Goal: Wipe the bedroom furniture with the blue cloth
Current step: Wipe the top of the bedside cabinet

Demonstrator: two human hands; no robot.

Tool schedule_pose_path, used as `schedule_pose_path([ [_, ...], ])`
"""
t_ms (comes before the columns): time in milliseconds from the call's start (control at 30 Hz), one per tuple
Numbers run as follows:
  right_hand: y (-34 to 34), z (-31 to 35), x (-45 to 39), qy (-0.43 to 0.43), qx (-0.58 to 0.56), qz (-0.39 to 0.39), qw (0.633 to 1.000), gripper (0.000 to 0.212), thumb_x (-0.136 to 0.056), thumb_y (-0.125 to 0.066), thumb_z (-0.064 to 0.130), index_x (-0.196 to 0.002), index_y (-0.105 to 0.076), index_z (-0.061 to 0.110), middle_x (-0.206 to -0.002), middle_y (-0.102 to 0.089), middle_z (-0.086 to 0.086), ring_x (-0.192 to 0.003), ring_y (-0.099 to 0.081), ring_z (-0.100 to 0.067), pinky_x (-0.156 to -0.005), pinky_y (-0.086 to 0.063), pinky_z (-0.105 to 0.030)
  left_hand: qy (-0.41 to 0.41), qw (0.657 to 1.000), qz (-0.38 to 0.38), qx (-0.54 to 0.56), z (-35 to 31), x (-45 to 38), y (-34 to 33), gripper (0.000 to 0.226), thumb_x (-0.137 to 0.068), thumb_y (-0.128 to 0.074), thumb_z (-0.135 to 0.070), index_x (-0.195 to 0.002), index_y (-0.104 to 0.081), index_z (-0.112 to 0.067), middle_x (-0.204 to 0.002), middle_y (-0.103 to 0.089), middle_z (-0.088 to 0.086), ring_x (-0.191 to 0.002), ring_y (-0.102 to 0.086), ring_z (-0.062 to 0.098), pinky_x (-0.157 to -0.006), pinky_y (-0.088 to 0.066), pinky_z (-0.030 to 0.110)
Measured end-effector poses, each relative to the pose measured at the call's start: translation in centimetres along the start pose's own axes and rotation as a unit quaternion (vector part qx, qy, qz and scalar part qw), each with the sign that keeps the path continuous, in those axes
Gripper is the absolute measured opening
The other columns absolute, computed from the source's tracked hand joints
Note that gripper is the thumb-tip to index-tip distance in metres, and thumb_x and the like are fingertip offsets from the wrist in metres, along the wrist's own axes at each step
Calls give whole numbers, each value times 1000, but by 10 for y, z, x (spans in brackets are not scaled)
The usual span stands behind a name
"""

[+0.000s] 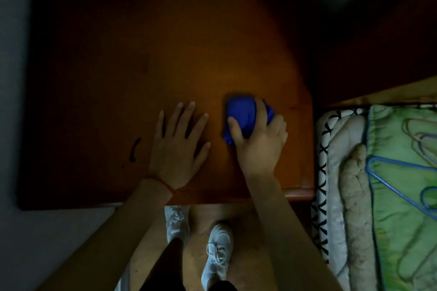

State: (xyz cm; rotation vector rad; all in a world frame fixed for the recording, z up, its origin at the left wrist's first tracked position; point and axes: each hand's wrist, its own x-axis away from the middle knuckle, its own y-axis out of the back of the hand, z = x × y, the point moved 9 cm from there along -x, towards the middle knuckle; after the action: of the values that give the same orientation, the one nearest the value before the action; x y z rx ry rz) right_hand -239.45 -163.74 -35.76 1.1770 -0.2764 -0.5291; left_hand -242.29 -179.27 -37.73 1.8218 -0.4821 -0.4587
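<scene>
Dim light filled the bedroom, and a brown wooden counter (pixel 118 66) took up most of the view, its top smooth and faintly glossy where a warmer patch of light fell near the middle. Grey walls closed it in behind and to the left side.

On that top, the right hand (pixel 260 139) gripped the blue cloth (pixel 243 113), fingers and thumb curled over a bunched wad that stuck out ahead of the knuckles and down by the thumb. It looked soft and light, a rag that would crumple to any shape and give no resistance; it seemed best held as it was, balled under the palm so that pressure went straight down into the wood. Loose corners would likely drag or fold under on a stroke. Just beside the cloth, toward the thumb, the left hand (pixel 179 146) lay flat on the counter with fingers straight and spread, holding nothing, apparently bracing. A red thread (pixel 163 183) circled its wrist.

Further out past the left hand's little finger, a short dark curved mark (pixel 134 150) showed on the wood; whether stain or object could not be told.

Past the right hand's outer edge, the counter ended against a bed (pixel 335 172) with green patterned bedding (pixel 402 196) and blue wire hangers (pixel 397 172) on it. Below the wrists, pale sneakers (pixel 216 253) stood on the floor.
</scene>
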Motion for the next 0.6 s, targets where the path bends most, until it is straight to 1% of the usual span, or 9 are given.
schedule_pose_path([
  [67,4,-10,32,-8,10,20,1000,64,-80,-47,58,-128,-41,17,-95,-53,-18,-80,-51,-29,-74,-33,-34,2,1000,7,3,0,-1,0,52,-98,-25,-46,-135,-40,-13,-143,-40,23,-133,-27,35,-107,-13,53],
  [133,4,-14,42,-21,7,25,999,64,-79,-47,59,-127,-43,17,-94,-54,-19,-79,-51,-31,-74,-36,-35,6,1000,15,2,1,-1,-1,53,-99,-19,-47,-136,-38,-15,-143,-40,22,-133,-26,35,-107,-14,54],
  [200,0,-4,16,-9,0,6,1000,62,-79,-48,57,-124,-47,15,-93,-54,-20,-80,-52,-33,-74,-41,-39,8,1000,21,-3,2,-1,-3,52,-99,-20,-46,-137,-37,-15,-144,-39,22,-134,-26,35,-107,-14,54],
  [267,-7,14,-31,4,-6,-10,1000,61,-79,-50,55,-124,-49,12,-96,-55,-22,-84,-53,-36,-77,-42,-42,8,999,31,-9,2,-1,-5,53,-99,-17,-47,-137,-37,-16,-144,-38,21,-134,-26,35,-108,-13,54],
  [367,-17,27,-87,-17,-21,-11,1000,62,-80,-55,53,-126,-49,11,-104,-55,-22,-92,-53,-37,-80,-40,-43,10,999,32,2,1,-2,-4,51,-98,-23,-47,-137,-38,-16,-144,-38,20,-134,-27,35,-109,-14,54],
  [433,-16,25,-82,-20,-23,-16,999,63,-81,-52,55,-127,-47,12,-103,-55,-22,-91,-53,-36,-79,-42,-42,24,999,34,17,5,-8,-1,51,-99,-22,-47,-138,-37,-17,-144,-38,20,-135,-28,34,-109,-15,55],
  [500,-12,18,-51,-19,-10,-1,1000,63,-80,-49,55,-128,-45,14,-100,-55,-22,-87,-54,-36,-77,-43,-42,34,999,24,20,12,-21,3,52,-100,-21,-47,-138,-38,-15,-144,-37,20,-135,-28,34,-109,-14,54],
  [567,-6,12,-27,-18,-2,18,1000,63,-79,-48,56,-126,-45,14,-96,-55,-21,-82,-54,-35,-74,-43,-40,39,999,10,11,20,-40,7,52,-100,-25,-45,-138,-39,-13,-144,-37,21,-135,-27,33,-110,-11,51],
  [600,-7,13,-32,-12,-6,19,1000,62,-79,-49,56,-124,-46,14,-95,-55,-21,-81,-54,-34,-75,-43,-40,41,999,3,1,25,-52,8,52,-99,-29,-43,-138,-41,-11,-144,-37,21,-135,-27,33,-110,-11,51],
])
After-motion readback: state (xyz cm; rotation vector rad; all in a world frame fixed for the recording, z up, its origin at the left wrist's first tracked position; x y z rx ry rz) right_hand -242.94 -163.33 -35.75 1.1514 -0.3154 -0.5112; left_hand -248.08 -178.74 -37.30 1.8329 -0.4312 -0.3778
